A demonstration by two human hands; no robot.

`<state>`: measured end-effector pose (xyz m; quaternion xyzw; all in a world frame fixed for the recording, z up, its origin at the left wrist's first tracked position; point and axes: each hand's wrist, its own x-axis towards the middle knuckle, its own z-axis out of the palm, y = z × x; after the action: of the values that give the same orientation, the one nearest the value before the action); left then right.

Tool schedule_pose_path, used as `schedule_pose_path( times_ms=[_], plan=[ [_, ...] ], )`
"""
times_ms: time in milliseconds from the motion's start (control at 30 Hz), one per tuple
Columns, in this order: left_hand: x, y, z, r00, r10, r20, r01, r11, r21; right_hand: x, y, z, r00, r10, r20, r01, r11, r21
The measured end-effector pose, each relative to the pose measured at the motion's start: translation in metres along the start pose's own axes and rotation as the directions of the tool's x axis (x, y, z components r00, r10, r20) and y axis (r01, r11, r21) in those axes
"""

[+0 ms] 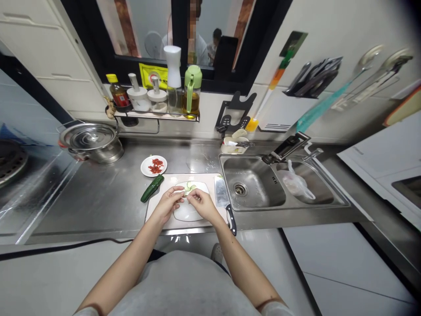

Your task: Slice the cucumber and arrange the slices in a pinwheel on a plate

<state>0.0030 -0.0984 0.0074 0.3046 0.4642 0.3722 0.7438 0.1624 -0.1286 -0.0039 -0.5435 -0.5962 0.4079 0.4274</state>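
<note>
Over a white plate (187,213), my left hand (169,204) and my right hand (202,204) meet at the fingertips. A thin cucumber slice (185,195), mostly covered by the fingers, is pinched between them. Several pale green cucumber slices (190,187) lie at the plate's far edge, just beyond my fingers. The plate rests on a light cutting board (153,213). A whole dark green cucumber (152,188) lies at the board's left edge. On the board's right side is a cleaver (222,193), its black handle toward me.
Behind the cucumber stands a small white plate (143,167) with chopped red pieces. A double sink (253,180) is on the right, with a plastic bag (296,182) in one basin. A lidded steel pot (105,149) stands left. Bottles and jars line a wall rack (148,115).
</note>
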Motion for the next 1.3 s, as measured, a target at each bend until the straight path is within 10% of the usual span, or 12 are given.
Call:
schedule_pose_path(
  times_ms=[1033, 1300],
  plan=[
    [0.014, -0.031, 0.012, 0.894, 0.447, 0.040, -0.443, 0.864, 0.239, -0.003, 0.014, -0.005, 0.971, 0.240, -0.001, -0.237, 0.956, 0.173],
    [0.024, -0.067, 0.000, 0.920, 0.389, 0.053, -0.367, 0.802, 0.472, -0.014, 0.042, -0.005, 0.953, 0.302, 0.020, -0.292, 0.936, -0.195]
  ],
)
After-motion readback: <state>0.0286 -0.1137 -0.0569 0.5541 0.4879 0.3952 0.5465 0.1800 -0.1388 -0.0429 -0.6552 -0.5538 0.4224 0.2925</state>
